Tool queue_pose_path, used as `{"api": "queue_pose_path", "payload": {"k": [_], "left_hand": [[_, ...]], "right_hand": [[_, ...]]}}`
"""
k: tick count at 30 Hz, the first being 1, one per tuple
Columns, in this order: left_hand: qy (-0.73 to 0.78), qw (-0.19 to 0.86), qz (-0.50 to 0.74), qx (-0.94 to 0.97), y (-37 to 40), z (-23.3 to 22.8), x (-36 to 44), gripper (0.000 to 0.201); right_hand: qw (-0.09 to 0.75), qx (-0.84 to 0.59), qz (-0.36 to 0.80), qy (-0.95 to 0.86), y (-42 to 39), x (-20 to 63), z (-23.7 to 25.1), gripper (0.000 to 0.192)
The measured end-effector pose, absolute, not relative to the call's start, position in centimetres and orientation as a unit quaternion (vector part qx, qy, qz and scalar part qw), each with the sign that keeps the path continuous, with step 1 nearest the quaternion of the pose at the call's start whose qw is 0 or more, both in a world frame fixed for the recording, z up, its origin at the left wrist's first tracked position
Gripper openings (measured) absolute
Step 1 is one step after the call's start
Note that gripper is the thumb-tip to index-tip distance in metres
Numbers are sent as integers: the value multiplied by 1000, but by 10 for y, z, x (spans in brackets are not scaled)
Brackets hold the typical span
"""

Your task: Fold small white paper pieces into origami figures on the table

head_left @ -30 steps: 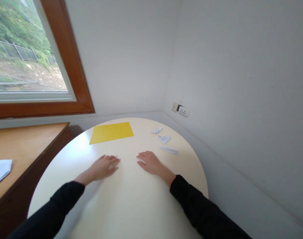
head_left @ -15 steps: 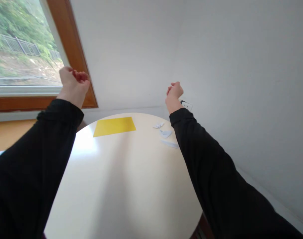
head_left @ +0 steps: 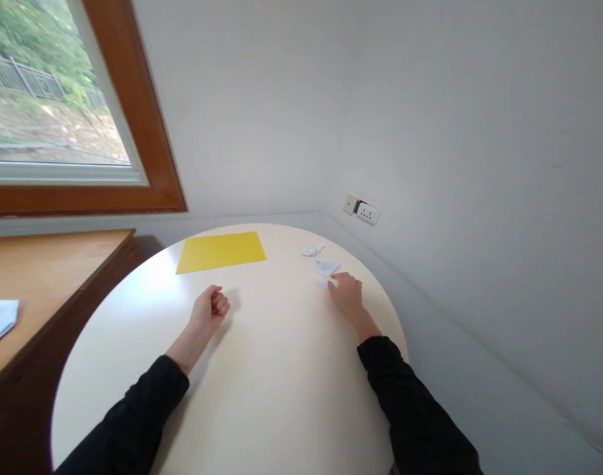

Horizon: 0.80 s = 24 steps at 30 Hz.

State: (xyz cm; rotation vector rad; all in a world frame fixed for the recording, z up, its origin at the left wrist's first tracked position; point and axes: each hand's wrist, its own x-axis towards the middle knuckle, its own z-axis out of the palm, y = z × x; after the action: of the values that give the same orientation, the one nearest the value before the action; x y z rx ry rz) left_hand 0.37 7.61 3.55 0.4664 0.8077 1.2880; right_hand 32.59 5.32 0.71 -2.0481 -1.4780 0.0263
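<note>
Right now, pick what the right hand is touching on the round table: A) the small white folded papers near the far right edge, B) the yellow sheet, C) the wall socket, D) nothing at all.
A: the right hand lies with its fingertips on the white folded papers, well apart from the yellow sheet.

The one camera sits on my head and looks forward and down across the round surface (head_left: 262, 369) toward the room's corner. My sleeves enter from the bottom edge, so the near rim lies close under the lens. Left of the surface, the window (head_left: 59, 105) fills the upper corner; beyond it the wall socket (head_left: 361, 211) shows small.
</note>
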Motion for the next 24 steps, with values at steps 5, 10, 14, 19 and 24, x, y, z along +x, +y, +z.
{"api": "queue_pose_path", "payload": {"k": [5, 10, 14, 19, 24], "left_hand": [[366, 711, 559, 220, 72, 16, 0, 40], [349, 726, 545, 235, 74, 13, -5, 37], [337, 739, 529, 245, 76, 12, -5, 32], [341, 734, 526, 259, 80, 9, -2, 28], [370, 702, 495, 354, 76, 5, 5, 19]], "right_hand": [[243, -784, 8, -571, 55, 329, -1, 25], [230, -782, 17, -579, 52, 335, -4, 23], [239, -775, 15, -585, 49, 338, -5, 18], [284, -738, -9, -612, 55, 310, -2, 18], [334, -667, 1, -666, 62, 227, -3, 19]]}}
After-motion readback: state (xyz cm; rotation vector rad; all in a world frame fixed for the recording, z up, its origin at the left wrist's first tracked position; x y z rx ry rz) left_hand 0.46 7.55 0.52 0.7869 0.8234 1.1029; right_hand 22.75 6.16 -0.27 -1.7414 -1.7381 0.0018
